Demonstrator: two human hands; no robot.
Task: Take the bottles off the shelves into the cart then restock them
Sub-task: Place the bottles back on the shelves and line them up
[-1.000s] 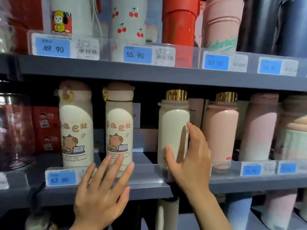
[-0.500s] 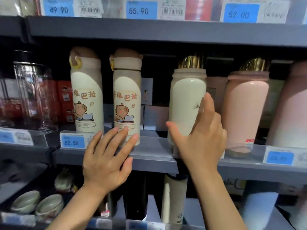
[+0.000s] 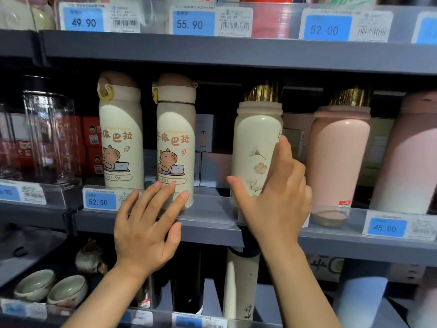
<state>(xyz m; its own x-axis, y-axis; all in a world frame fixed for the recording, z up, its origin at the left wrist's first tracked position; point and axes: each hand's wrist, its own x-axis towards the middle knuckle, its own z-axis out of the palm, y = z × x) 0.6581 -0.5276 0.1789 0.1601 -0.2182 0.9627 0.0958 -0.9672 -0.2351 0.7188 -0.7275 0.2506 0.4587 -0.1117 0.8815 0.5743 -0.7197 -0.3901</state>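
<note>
Far out to the left of both hands, a clear glass jar (image 3: 48,138) stands on the middle shelf (image 3: 212,223). Just above the left hand (image 3: 147,229) two cream capybara bottles stand upright side by side: the left capybara bottle (image 3: 121,136) sits over the 52.50 price tag (image 3: 100,201), and the right capybara bottle (image 3: 176,138) is directly above the fingertips. That left hand is spread wide and flat, fingers straight, holding nothing — its fingertips lie over the clear shelf-edge strip at the base of the right capybara bottle. Between the hands, bare grey shelf. The right hand (image 3: 275,207) is on the cream floral bottle (image 3: 256,147) with the gold cap — thumb across the front low down, fingers curling around its right side. Just right of that hand stands a pink bottle (image 3: 339,159), gold-capped too, upright, above the 45.00 price tag (image 3: 387,227). Below the left hand, two small ceramic bowls (image 3: 50,288) on the lower shelf.
</note>
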